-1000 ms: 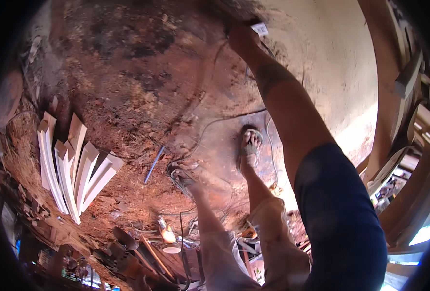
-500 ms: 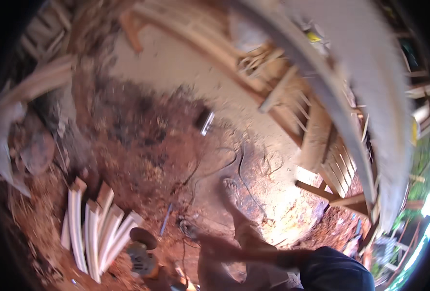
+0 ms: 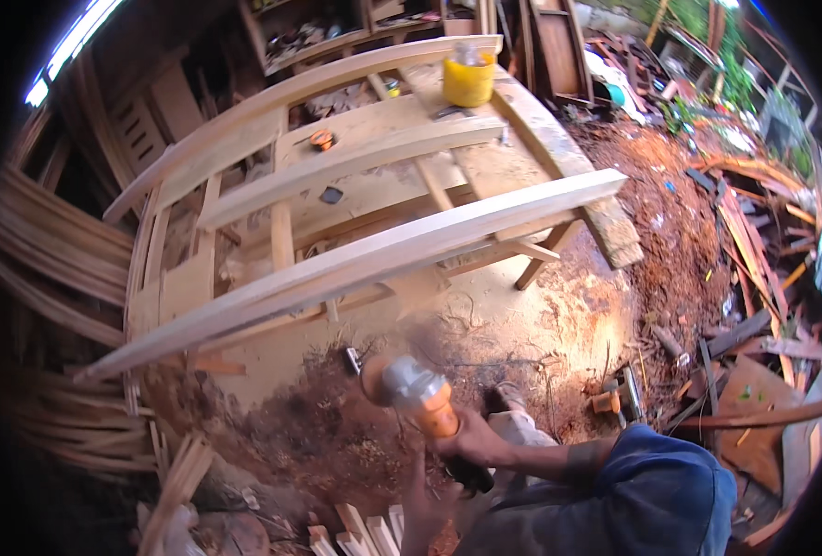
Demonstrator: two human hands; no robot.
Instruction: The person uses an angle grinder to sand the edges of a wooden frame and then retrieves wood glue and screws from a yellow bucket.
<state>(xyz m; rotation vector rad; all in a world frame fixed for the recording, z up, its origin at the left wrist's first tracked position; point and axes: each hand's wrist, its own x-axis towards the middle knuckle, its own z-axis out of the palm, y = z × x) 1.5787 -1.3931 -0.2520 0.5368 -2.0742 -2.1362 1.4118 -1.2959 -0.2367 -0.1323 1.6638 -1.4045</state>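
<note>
Now—angle grinder (image 3: 411, 394) in right hand (image 3: 471, 445), pointing up-left

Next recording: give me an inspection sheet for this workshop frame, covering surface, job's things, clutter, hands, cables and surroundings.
Surface: bare earth floor covered in reddish sawdust.
Job's things: orange and grey handheld power tool, blurred, held up below a long pale wooden plank lying across a curved timber frame.
Clutter: yellow plastic container on the frame; cut pale wood strips near the lower edge; scrap boards at right.
Hands: right hand gripping the tool's rear; left hand blurred just below it, fingers open, contact cannot be told.
Cables: thin dark cord on the floor; where it leads cannot be told.
Surroundings: stacked bent slats at left, shelves at the back, greenery beyond.
</note>
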